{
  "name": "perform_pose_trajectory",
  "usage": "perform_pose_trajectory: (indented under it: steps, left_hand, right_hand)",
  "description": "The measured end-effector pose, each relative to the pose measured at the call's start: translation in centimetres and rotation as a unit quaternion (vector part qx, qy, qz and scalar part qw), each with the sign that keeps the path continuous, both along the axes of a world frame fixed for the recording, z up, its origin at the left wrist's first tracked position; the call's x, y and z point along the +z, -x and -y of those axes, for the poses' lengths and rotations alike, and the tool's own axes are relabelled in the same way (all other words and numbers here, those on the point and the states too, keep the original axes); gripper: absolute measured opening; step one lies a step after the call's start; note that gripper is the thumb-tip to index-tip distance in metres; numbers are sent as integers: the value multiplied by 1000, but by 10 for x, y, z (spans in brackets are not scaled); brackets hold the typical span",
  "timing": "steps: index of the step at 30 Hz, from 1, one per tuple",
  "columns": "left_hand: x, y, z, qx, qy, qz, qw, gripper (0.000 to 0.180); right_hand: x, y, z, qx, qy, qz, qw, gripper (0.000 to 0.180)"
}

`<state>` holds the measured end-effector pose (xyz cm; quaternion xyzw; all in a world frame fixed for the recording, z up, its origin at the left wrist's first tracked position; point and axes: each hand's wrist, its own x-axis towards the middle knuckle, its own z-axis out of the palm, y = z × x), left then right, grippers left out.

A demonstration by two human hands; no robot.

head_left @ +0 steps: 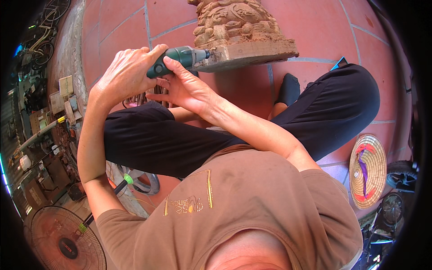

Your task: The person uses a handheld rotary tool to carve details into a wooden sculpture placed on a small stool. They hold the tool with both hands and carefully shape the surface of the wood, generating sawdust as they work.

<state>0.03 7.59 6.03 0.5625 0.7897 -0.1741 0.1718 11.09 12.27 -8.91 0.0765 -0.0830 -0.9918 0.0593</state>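
Note:
A dark green rotary tool (179, 57) with a grey nose lies level between my two hands. My left hand (127, 71) is closed around its rear end. My right hand (191, 90) holds it from the near side, thumb along the body, some fingers reaching out underneath. The tip of the tool meets the left end of the base of a brown carved wooden piece (240, 29), or comes very close to it; I cannot tell which. Rounded relief shapes cover the carving above its flat base, and its top runs out of view.
I sit on red floor tiles (315, 22) with my legs bent around the work. Several thin sticks or tools (145, 98) lie below my hands. At the lower left stands a fan (67, 238); a woven conical hat (368, 171) lies at right. Clutter (49, 171) lines the left side.

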Motion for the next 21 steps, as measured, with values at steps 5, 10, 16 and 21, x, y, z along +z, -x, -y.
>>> perform_pose_trajectory:
  steps: [5,10,16,21]
  left_hand:
    - [-1,1,0,2,-4,5,1000,71]
    - [-1,1,0,3,-6,6,1000,72]
    - [-1,1,0,6,-4,1,1000,73]
    - [-1,2,1,5,-4,0,1000,74]
  right_hand:
    - [0,1,-1,-2,0,-3,1000,32]
    - [0,1,-1,1,-1,2,1000,31]
    - [-2,2,-1,-4,0,-4,1000,33]
    - [0,2,-1,-2,-1,-6,1000,34]
